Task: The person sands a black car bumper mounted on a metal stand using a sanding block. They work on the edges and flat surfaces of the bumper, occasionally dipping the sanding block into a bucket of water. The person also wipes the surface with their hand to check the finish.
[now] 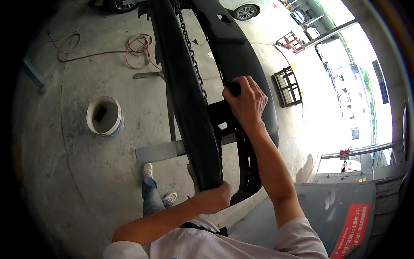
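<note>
A long black car bumper (189,82) lies lengthwise in front of me, raised off the floor on a metal stand (164,150). My right hand (250,99) is closed around a small dark object (233,88) at the bumper's right-hand section, beside its inner edge. Most of that object is hidden under my fingers, so its kind cannot be made out. At the near end of the bumper my left hand (219,197) is wrapped over the edge, its fingertips partly out of sight.
On the floor to the left stands a white bucket (116,123) with a dark block in it. A red hose (139,51) lies coiled beyond. At right are a dark metal frame (287,86) and a red stand (291,42). Cars (246,11) are parked at the far end.
</note>
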`<state>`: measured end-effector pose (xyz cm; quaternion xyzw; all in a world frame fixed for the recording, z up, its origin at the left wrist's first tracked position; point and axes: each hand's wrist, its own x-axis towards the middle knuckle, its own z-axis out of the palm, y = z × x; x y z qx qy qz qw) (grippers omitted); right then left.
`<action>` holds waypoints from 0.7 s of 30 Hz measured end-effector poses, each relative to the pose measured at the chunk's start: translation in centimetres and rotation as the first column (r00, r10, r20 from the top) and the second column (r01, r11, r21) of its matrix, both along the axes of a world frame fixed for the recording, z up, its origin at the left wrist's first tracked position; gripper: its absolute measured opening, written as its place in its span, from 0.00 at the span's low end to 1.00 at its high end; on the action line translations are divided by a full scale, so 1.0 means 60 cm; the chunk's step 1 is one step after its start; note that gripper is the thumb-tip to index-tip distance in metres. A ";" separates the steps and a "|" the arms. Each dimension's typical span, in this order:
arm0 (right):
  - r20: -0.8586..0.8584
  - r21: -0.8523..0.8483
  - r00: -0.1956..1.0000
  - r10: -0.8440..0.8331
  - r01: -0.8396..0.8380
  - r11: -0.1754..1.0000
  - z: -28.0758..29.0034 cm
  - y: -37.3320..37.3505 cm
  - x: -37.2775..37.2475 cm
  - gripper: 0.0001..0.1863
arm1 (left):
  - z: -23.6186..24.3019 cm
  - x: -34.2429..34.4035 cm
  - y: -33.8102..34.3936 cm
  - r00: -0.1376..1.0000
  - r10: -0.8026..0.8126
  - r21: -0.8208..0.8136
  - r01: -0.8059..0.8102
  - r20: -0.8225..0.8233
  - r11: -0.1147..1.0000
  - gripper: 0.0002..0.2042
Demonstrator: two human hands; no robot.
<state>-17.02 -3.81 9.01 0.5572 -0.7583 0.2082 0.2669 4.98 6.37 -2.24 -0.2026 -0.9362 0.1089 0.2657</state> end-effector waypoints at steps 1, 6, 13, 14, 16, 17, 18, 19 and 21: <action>0.041 0.006 0.999 -0.001 0.001 1.000 0.002 -0.005 -0.003 0.11 | -0.001 -0.002 -0.004 1.000 0.005 -0.007 -0.005 -0.001 1.000 0.09; 0.206 0.076 0.979 0.001 -0.017 0.997 0.013 -0.008 -0.010 0.12 | -0.001 -0.003 -0.009 1.000 0.001 -0.008 -0.001 -0.025 1.000 0.09; 0.493 0.188 0.856 -0.154 0.068 0.980 0.059 -0.057 -0.037 0.19 | -0.008 -0.007 -0.007 0.995 0.029 0.063 -0.023 -0.095 0.998 0.09; 0.450 0.218 0.870 -0.201 0.112 0.970 0.067 -0.082 -0.023 0.20 | -0.008 -0.006 -0.008 0.995 0.033 0.069 -0.027 -0.091 0.997 0.09; 0.286 0.223 0.935 -0.208 0.146 0.964 0.059 -0.117 -0.016 0.20 | -0.002 -0.003 -0.008 0.994 0.034 0.072 -0.026 -0.102 0.997 0.09; 0.225 0.169 0.961 -0.161 0.124 0.978 0.048 -0.132 -0.021 0.19 | 0.001 -0.001 -0.010 0.993 0.040 0.067 -0.033 -0.111 0.997 0.09; 0.161 0.117 0.980 -0.116 0.098 0.988 0.038 -0.146 -0.027 0.17 | 0.005 -0.001 -0.012 0.992 0.047 0.063 -0.039 -0.121 0.997 0.09; 0.092 0.066 0.993 -0.075 0.069 0.995 0.033 -0.160 -0.034 0.16 | 0.009 0.000 -0.014 0.991 0.048 0.054 -0.042 -0.126 0.998 0.09; -0.033 0.060 0.998 -0.045 0.047 0.997 0.032 -0.187 -0.038 0.13 | 0.017 0.002 -0.017 0.990 0.062 0.040 -0.057 -0.124 0.998 0.08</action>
